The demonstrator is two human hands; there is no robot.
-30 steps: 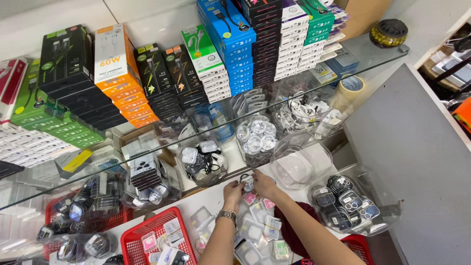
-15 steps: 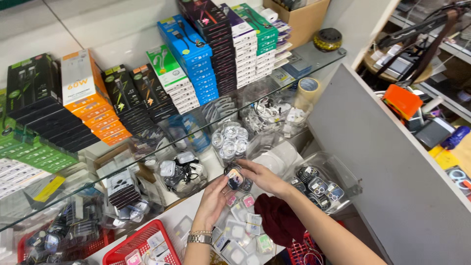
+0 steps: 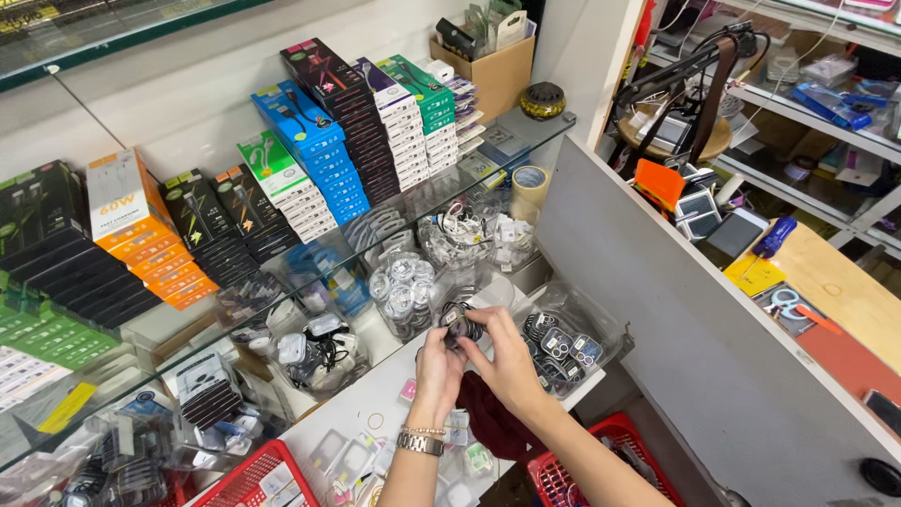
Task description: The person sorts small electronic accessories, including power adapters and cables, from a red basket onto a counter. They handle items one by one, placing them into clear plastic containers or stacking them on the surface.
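My left hand, with a metal watch on its wrist, and my right hand meet over a white lower shelf. Together they hold a small dark packet between their fingertips. Just right of my hands lies a clear bag of small dark square packets. A dark red cloth lies under my right forearm. Behind my hands stand clear bags of round silver items and white cables.
A glass shelf carries rows of stacked boxes in orange, black, green, blue and white, plus a tape roll. Red baskets sit below. A grey partition rises at right, with a wooden desk beyond.
The camera has swung right and the view has shifted. My hands have lifted the small packet up off the shelf and closer to me.
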